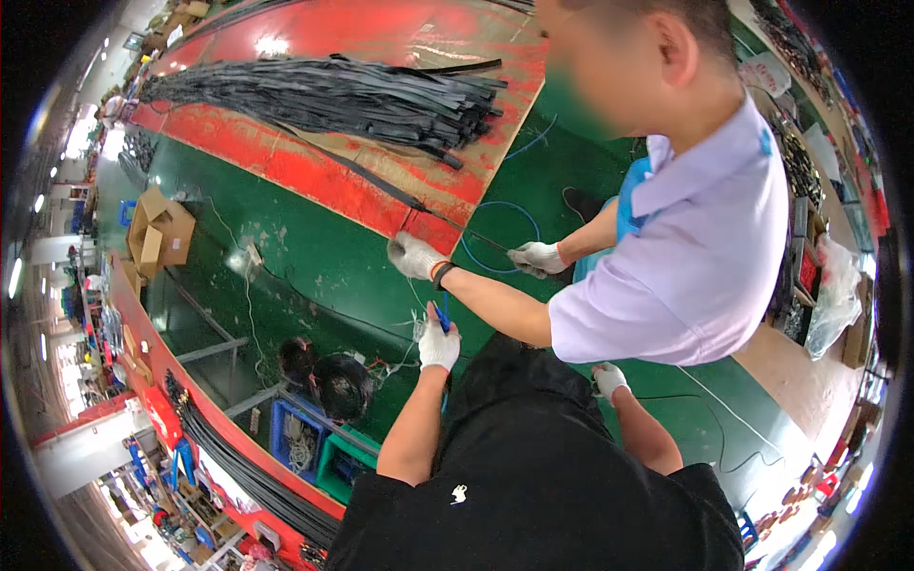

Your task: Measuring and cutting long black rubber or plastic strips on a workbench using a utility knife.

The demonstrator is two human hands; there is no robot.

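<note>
On the scuffed red worktop point(333, 190): 1 bundle of flat black strips point(333, 100). Around the worktop: 1 lilac-shirted co-worker point(676, 238), 4 white knitted gloves point(440, 346), 1 open brown cardboard box point(173, 231), 1 green plastic crate point(327, 468).

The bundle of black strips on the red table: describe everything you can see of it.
The bundle is many long, flat, black strips, rubber- or fabric-like, slightly shiny. It lies stretched across the red table; its right ends are uneven, and it narrows leftward. One strip strays toward the table's near corner.
</note>
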